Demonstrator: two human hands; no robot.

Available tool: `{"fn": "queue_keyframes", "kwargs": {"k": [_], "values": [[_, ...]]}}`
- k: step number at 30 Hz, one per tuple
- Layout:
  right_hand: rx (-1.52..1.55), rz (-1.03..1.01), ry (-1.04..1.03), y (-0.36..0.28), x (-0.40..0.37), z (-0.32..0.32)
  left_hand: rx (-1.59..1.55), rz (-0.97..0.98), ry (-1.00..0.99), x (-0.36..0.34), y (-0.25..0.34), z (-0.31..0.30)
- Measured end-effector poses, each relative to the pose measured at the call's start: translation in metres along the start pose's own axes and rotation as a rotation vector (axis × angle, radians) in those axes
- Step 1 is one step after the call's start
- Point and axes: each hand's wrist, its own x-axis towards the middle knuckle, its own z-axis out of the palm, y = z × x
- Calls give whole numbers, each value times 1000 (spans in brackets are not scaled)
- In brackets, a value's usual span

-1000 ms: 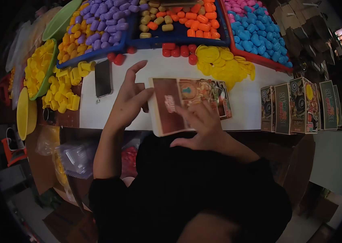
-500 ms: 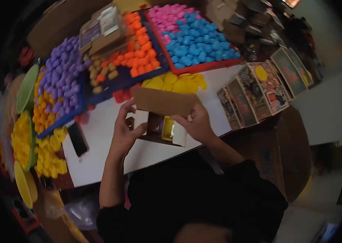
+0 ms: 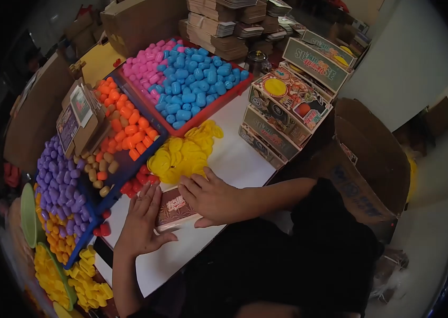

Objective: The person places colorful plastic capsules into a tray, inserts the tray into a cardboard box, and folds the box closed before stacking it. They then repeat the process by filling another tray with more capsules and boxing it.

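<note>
A small printed cardboard box [image 3: 175,207], dark red-brown with white edges, lies with its lid down on the white tabletop. My left hand [image 3: 140,225] rests along the box's left side, fingers stretched out and the thumb apart. Over the box's right part lies my right hand [image 3: 212,200], its fingers extended across the top and its thumb near the front edge. Both hands are open and touch the box without gripping it. Just beyond them is a heap of flat yellow discs [image 3: 184,153]. Some red pieces [image 3: 138,181] lie close to my left fingertips.
A red tray [image 3: 210,108] holds pink and blue capsules. Blue trays [image 3: 152,146] hold orange, tan, purple and amber ones. Printed boxes [image 3: 287,108] stand stacked at the right, above an open carton [image 3: 364,159]. Yellow pieces [image 3: 89,281] and a green bowl [image 3: 32,214] are at the left.
The box's raised flap has been closed, and the box is now down on the tabletop. My hands have gone from holding its sides to lying flat on it. The view has turned right.
</note>
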Motion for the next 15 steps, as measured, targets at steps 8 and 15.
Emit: {"fn": "queue_keyframes", "kwargs": {"k": [8, 15], "values": [[221, -50, 21, 10, 3, 10, 240, -65, -20, 1, 4, 11], [305, -99, 89, 21, 5, 13, -353, -86, 277, -11, -4, 31]]}}
